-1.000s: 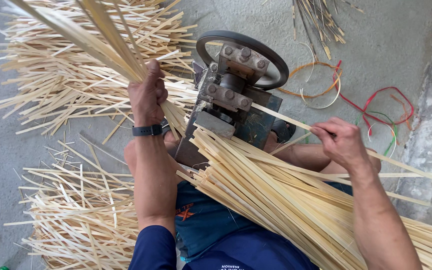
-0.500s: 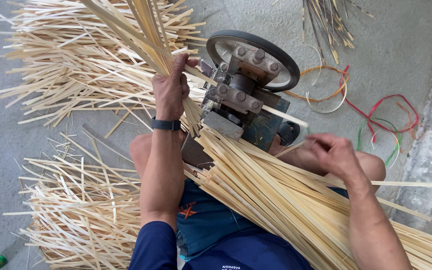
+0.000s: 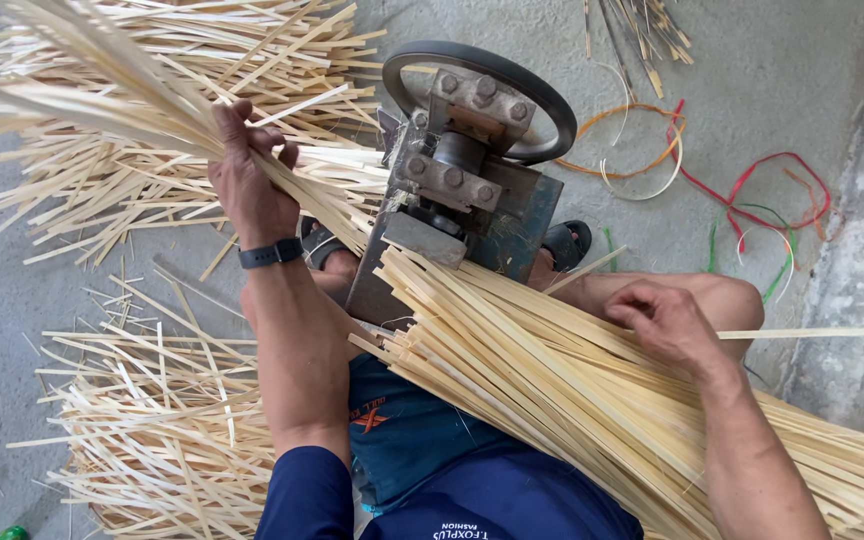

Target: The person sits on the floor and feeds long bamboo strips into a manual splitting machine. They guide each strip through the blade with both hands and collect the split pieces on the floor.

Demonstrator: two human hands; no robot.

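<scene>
Strips of pale split bamboo fill the view. One sheaf [image 3: 132,100] is clamped in the left hand [image 3: 247,180], fingers wrapped tight around it; its long axis runs from the upper left down toward the machine [image 3: 462,190], with the loose ends fanning out to the upper left. A dark watch [image 3: 272,253] sits on that wrist. A second, thicker bundle [image 3: 572,400] lies across the lap, its long axis running from just below the machine down to the lower right, cut ends pointing at the machine. The right hand [image 3: 667,325] rests on top of this bundle, fingers curled and pinched on a single strip [image 3: 812,332] that points right, nearly level. Loose strips [image 3: 152,430] lie scattered on the floor [image 3: 772,60] at left.
</scene>
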